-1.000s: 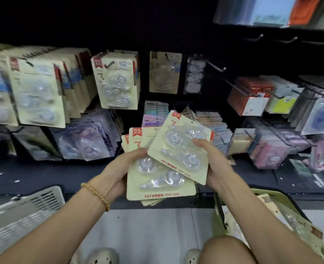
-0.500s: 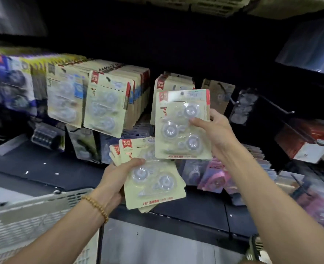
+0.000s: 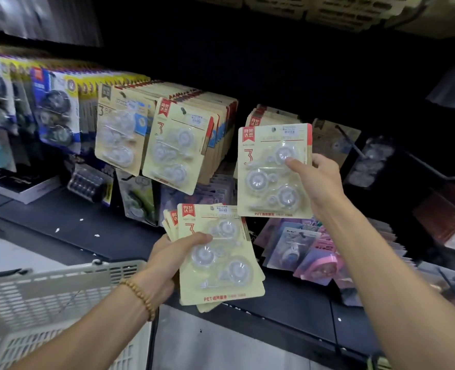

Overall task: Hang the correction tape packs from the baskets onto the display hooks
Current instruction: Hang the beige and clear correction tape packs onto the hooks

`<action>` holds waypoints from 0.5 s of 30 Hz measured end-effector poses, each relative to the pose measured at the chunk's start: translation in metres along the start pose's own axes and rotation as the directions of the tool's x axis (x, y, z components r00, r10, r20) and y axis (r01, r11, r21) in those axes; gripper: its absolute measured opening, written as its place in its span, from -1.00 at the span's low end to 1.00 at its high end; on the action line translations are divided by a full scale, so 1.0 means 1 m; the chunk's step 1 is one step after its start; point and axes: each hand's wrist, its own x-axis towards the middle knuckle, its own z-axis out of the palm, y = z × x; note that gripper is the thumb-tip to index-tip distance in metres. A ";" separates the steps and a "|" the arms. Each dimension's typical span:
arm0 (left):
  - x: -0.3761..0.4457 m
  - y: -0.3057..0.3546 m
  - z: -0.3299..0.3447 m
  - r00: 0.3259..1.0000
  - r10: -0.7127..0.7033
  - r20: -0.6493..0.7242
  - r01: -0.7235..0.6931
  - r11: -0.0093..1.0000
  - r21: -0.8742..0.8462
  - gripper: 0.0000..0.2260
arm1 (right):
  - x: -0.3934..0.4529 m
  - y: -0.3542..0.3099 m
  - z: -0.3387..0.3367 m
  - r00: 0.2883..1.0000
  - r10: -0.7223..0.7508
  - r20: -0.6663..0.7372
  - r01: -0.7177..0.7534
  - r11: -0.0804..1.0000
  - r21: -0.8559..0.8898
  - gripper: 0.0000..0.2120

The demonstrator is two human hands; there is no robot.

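My right hand (image 3: 318, 184) pinches one cream-coloured correction tape pack (image 3: 267, 169) by its right edge and holds it upright in front of a row of the same packs (image 3: 271, 117) hanging on a hook. The hook itself is hidden behind the pack. My left hand (image 3: 171, 259) grips a fanned stack of several identical packs (image 3: 221, 265) lower down, thumb across the top one. More full rows of cream packs (image 3: 178, 145) hang to the left.
A white plastic basket (image 3: 50, 297) stands at the lower left. Dark blue packs (image 3: 52, 110) hang at far left. An empty metal hook (image 3: 432, 169) juts out at right. Purple and pink packs (image 3: 303, 249) fill the lower row above a dark shelf ledge (image 3: 60, 222).
My right hand has lifted the single pack from the stack up to the hanging row. The view has swung up and left, so the basket at lower right is gone from sight.
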 end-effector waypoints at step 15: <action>-0.001 0.000 -0.015 0.998 -0.021 0.066 0.025 0.998 -0.060 -0.60 | 0.030 0.038 0.018 0.987 0.083 -0.136 -0.105 0.982 -0.159 -0.74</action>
